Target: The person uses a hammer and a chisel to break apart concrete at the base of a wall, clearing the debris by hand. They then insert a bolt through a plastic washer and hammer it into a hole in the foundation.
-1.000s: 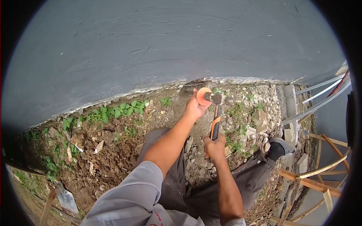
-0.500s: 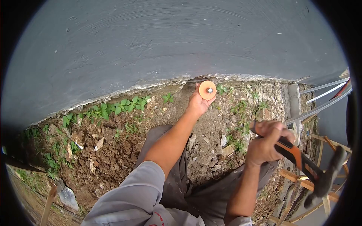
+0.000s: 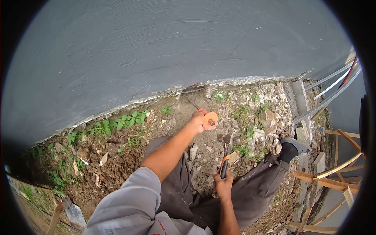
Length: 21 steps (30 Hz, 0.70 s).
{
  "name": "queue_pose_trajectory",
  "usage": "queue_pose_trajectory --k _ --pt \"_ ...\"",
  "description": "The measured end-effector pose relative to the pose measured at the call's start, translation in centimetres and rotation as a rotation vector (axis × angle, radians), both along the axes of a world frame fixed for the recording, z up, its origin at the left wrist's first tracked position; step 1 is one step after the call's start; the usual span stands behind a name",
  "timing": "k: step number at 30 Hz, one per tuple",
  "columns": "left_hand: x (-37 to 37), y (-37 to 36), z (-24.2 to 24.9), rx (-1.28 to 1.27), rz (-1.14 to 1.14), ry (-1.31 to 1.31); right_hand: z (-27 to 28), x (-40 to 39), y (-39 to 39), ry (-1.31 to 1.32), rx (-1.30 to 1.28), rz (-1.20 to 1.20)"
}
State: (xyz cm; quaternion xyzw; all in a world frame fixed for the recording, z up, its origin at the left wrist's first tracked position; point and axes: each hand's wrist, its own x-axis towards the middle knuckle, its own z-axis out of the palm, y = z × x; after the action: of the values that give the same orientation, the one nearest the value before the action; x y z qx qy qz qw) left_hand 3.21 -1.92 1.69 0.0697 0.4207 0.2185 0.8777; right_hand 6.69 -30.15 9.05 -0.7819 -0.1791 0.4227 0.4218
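My left hand (image 3: 198, 120) is closed around a chisel with a round orange hand guard (image 3: 210, 120). Its metal striking end pokes out of the guard, and the thin shaft points up and left toward the foot of the wall. Below and to the right, my right hand (image 3: 223, 187) grips a hammer (image 3: 225, 161) by its black and orange handle. The hammer head is raised toward the guard but stays apart from it. A hollow (image 3: 192, 91) shows under the grey wall's broken lower edge, just beyond the chisel tip.
A grey wall (image 3: 168, 43) runs across the far side. Green plants (image 3: 125, 120) and loose soil (image 3: 113, 156) lie to the left, near a trowel-like blade (image 3: 73, 211). Rubble (image 3: 270, 122) lies right, with metal strips (image 3: 329, 102) and wooden slats (image 3: 325, 182) beyond my foot.
My left hand has drawn the chisel down and away from the wall base, exposing its shaft. My right hand has swung the hammer from the far right in toward the middle.
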Motion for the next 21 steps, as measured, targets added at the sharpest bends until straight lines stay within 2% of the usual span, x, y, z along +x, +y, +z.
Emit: queue_pose_trajectory --k 2,4,6,7,8,10,13,14,15,18,20,21 --pt "1.1 -2.5 -3.2 0.027 -0.029 -0.025 -1.9 -0.1 -1.1 -0.001 0.1 -0.06" --pt "1.3 -3.4 -4.2 0.046 -0.066 -0.052 -1.5 -0.3 -1.3 0.017 0.132 -0.085" --pt "0.9 -4.3 -2.5 0.011 0.003 -0.274 -1.1 0.0 -2.0 -0.034 0.168 -0.119" --pt "0.8 -4.3 -1.4 0.043 0.043 -0.237 -1.9 0.6 -2.7 -0.176 0.213 -0.092" --pt "0.9 -3.8 -1.7 0.042 0.039 -0.239 -1.7 0.8 -2.7 -0.178 0.212 -0.096" --pt "0.8 -2.6 -2.9 0.072 0.114 -0.196 -1.1 1.0 -2.3 -0.361 0.396 -0.121" --pt "0.0 -1.2 -2.9 0.037 0.157 -0.209 -1.8 2.1 -1.3 -0.332 0.394 -0.113" --pt "-0.2 -0.9 -2.7 0.001 0.18 -0.261 -1.5 2.3 -0.7 -0.292 0.377 -0.094" --pt "-0.2 -1.0 -2.3 0.016 0.191 -0.229 -0.8 2.7 -0.2 -0.42 0.416 -0.024" --pt "-0.4 -0.8 -3.1 -0.065 0.263 -0.364 3.2 2.3 2.0 -0.35 0.495 0.004" --pt "-0.4 -0.9 -3.0 -0.062 0.329 -0.357 6.1 1.3 4.2 -0.267 0.829 0.033" --pt "-0.7 -0.8 -2.9 -0.057 0.386 -0.357 6.8 1.0 5.5 -0.371 0.913 0.026"
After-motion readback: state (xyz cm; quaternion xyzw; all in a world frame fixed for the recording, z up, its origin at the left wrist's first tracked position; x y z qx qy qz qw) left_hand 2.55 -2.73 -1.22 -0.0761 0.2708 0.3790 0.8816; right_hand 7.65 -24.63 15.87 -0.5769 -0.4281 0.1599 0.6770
